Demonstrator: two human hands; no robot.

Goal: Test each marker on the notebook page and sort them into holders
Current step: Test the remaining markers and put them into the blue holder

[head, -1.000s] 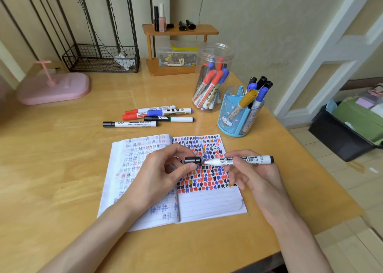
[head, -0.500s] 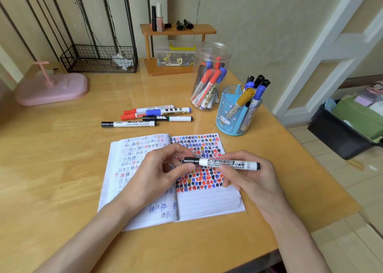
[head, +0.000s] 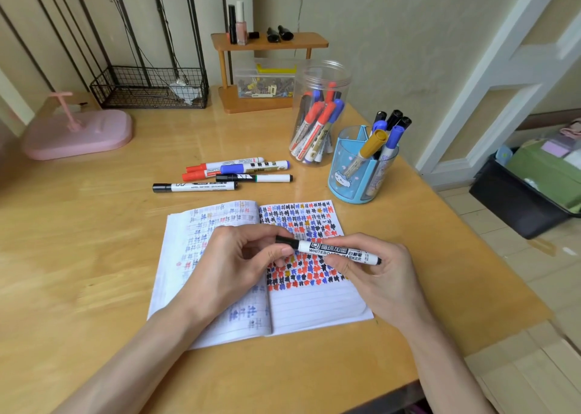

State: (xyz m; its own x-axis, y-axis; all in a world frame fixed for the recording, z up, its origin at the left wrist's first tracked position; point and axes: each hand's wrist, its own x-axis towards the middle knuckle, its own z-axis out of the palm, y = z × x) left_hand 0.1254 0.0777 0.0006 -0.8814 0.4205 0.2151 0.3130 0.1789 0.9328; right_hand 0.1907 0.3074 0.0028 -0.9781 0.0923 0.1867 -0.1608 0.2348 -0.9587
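An open notebook lies in front of me, its right page covered in coloured test marks. Above it I hold a white whiteboard marker with a black cap. My right hand grips the barrel, and my left hand pinches the black cap end; the cap sits on the marker. Several loose markers lie on the table beyond the notebook. A clear jar and a blue pen holder stand at the back right, both with markers in them.
A wooden shelf with small bottles, a wire basket and a pink stand sit along the back of the wooden table. The table's right edge drops to a tiled floor with a dark bin.
The cap was apart from the marker's tip a second ago. My hands came together and the cap is now pushed onto the marker.
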